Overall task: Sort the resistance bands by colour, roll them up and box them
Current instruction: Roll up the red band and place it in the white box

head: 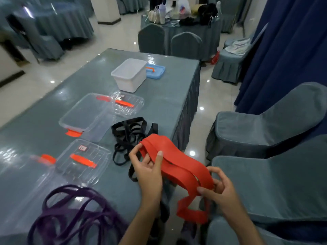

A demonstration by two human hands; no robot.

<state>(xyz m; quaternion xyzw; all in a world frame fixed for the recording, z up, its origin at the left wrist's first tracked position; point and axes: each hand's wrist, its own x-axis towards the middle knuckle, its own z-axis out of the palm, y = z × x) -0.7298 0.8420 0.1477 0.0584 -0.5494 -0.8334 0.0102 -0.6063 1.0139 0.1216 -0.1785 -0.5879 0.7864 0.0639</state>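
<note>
- The red bands [178, 161] hang in the air over the near edge of the tabletop [159, 103], stretched between both hands, with one end drooping in a loose loop below the right hand [219, 190].
- The left hand [148, 172] pinches the far end of the red bands, thumb and fingers curled round the flat strips; the right hand pinches the near end between thumb and fingertips.
- They look like wide, flat, limp rubber strips: light, floppy and likely springy, so a roll may unwind unless it is kept squeezed.
- The surface is probably slightly grippy, so layers should stack without sliding, but twists will want flattening first.
- A sensible hold is at one flat end, edges lined up, rolling toward the dangling loop.
- The black bands [129, 137] lie tangled on the tabletop just beyond the left hand; the purple bands [74, 214] lie heaped at the near left.
- Clear boxes [85, 117] with orange clips, their lids [83, 161] beside them, and a white tub [130, 75] farther off await the rolls.
</note>
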